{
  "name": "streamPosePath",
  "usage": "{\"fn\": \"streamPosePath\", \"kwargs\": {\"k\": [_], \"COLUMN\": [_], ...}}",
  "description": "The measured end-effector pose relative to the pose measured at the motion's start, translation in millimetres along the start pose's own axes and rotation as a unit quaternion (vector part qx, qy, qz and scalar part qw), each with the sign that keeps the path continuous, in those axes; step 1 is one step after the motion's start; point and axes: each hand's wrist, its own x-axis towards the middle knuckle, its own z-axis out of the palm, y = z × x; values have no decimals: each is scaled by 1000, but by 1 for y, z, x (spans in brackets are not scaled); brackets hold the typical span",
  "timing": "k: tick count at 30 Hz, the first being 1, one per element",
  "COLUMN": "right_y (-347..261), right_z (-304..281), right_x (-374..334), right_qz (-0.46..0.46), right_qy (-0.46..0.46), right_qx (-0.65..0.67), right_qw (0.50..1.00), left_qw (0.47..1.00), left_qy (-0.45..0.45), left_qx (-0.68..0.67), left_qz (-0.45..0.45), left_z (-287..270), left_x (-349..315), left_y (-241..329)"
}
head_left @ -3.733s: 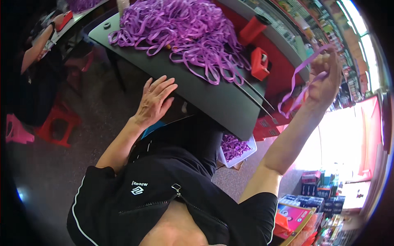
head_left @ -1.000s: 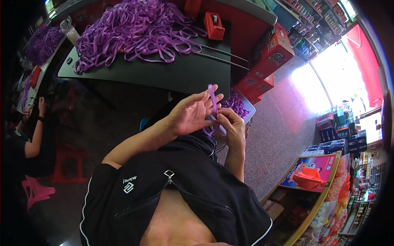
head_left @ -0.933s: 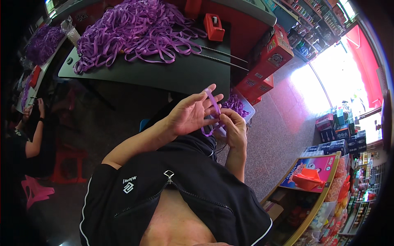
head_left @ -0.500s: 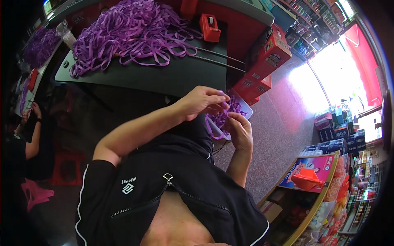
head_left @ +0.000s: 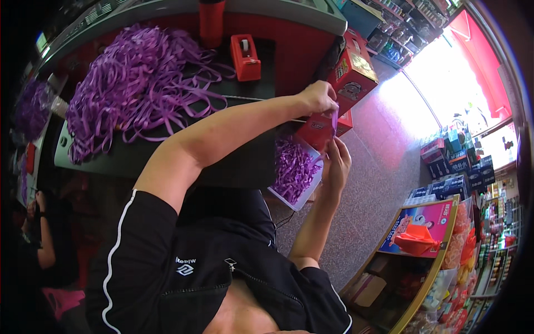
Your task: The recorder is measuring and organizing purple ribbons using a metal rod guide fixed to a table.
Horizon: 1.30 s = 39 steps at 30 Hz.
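My left hand [head_left: 319, 98] reaches out to the right past the table's corner, its fingers closed on the upper end of a short length of purple ribbon [head_left: 335, 119]. Just below it, my right hand [head_left: 337, 161] pinches the ribbon's lower part, so the strip runs upright between both hands. Underneath and to the left stands a white plastic bin [head_left: 304, 201] filled with short purple ribbon pieces [head_left: 296, 170]. A large tangled heap of purple ribbon [head_left: 130, 83] covers the left of the dark table [head_left: 245, 158].
A red tape dispenser [head_left: 246, 58] and a red cylinder [head_left: 212, 25] stand at the table's back. Red cartons [head_left: 353, 72] are stacked beyond my hands. A wooden-framed display case [head_left: 417, 228] is at the right. Another person's arm [head_left: 44, 239] shows at far left.
Both hands have moved away from my body, up and to the right, still holding the ribbon. More of the bin now shows. The whole view has shifted, with the table further left.
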Motion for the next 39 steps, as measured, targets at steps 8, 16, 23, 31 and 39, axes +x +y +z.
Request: {"fn": "streamPosePath", "kwargs": {"k": [8, 16, 23, 31, 39], "right_y": [49, 77, 90, 86, 79], "right_z": [36, 63, 66, 68, 65], "right_x": [62, 55, 47, 37, 65], "right_qz": [45, 59, 83, 82, -153], "right_qy": [-95, -102, -75, -86, -74], "right_qx": [3, 20, 69, 4, -274], "right_qw": [995, 993, 991, 993, 947], "left_qw": [965, 925, 946, 937, 917], "left_qy": [66, 108, 88, 98, 131], "left_qx": [246, 335, 293, 316, 347], "left_qz": [63, 144, 111, 111, 149], "left_z": [-68, -84, -72, -71, -65], "left_x": [10, -35, -53, -53, -57], "left_y": [-30, -38, -36, -52, -56]}}
